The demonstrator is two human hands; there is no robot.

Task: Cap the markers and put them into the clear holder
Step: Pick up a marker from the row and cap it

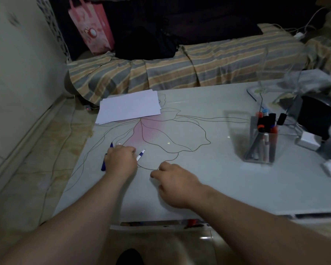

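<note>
My left hand [120, 159] lies curled over several markers on the white table [208, 178]. A white-and-blue marker [140, 155] sticks out from between its thumb and fingers, tip uncapped. A dark blue marker [104, 165] lies along the hand's left side, mostly hidden. My right hand [173, 181] rests on the table just to the right, fingers loosely curled, with nothing visible in it. The clear holder [260, 148] stands far to the right, with several capped red, black and blue markers upright inside.
A stack of white paper [130, 107] lies at the table's far left. Clear plastic stands, cables and dark objects [313, 115] crowd the right end behind the holder. A striped bed [180, 69] runs behind the table. The table's front edge is near my forearms.
</note>
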